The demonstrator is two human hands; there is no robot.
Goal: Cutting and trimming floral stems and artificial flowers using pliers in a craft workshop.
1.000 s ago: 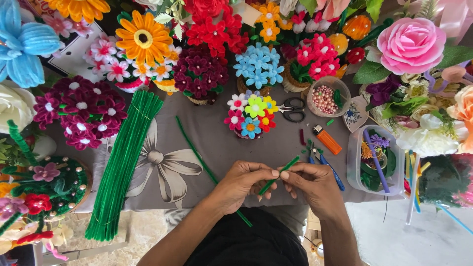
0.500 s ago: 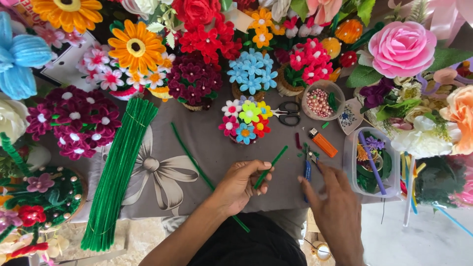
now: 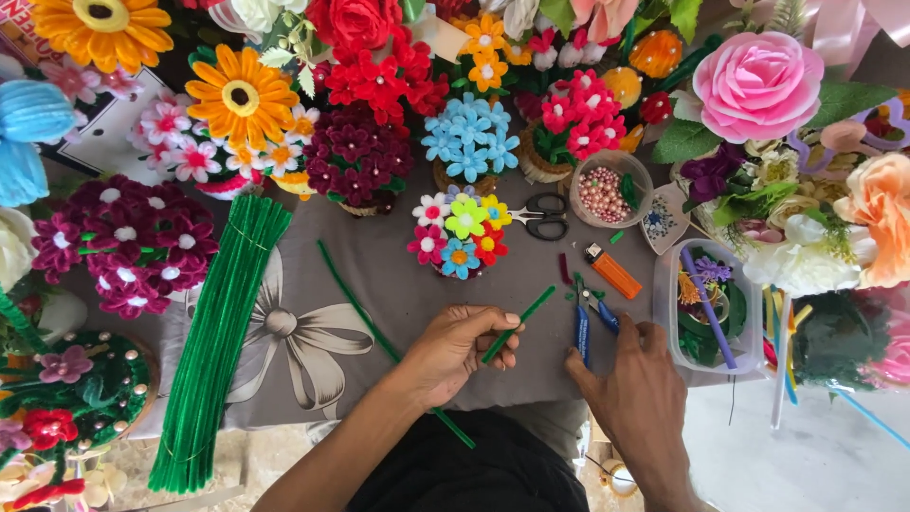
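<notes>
Green fuzzy wire fills the near foreground: the left hand (image 3: 462, 349) pinches a short green pipe cleaner (image 3: 518, 323) between thumb and curled fingertips, the stem slanting up and to the right above the grey cloth (image 3: 398, 284) that covers the table. Just to its right, the right hand (image 3: 637, 372) rests on the cloth with its fingers closing on the blue handles of a pair of pliers (image 3: 586, 318), whose tip points away from the person; whether the handles are fully gripped cannot be told. A long green pipe cleaner (image 3: 374, 327) lies diagonally on the cloth, passing under the left wrist. To the left, a thick bundle of green pipe cleaners (image 3: 218, 341) runs from the near table edge toward the flowers. The only bare cloth is the patch around and between the two hands, printed with a pale bow shape. Beyond the pliers lies an orange lighter (image 3: 613, 271), and to the right sits a clear plastic box (image 3: 706, 308) of scraps at the table's right edge. Farther on stand a small multicoloured flower pot (image 3: 461, 232), black scissors (image 3: 540, 216) and a clear cup of pink beads (image 3: 607, 190). The far side is walled in by crowded handmade blooms: an orange daisy (image 3: 242, 95), blue flowers (image 3: 469, 144), red flowers (image 3: 379, 81) and a large pink rose (image 3: 758, 85).
</notes>
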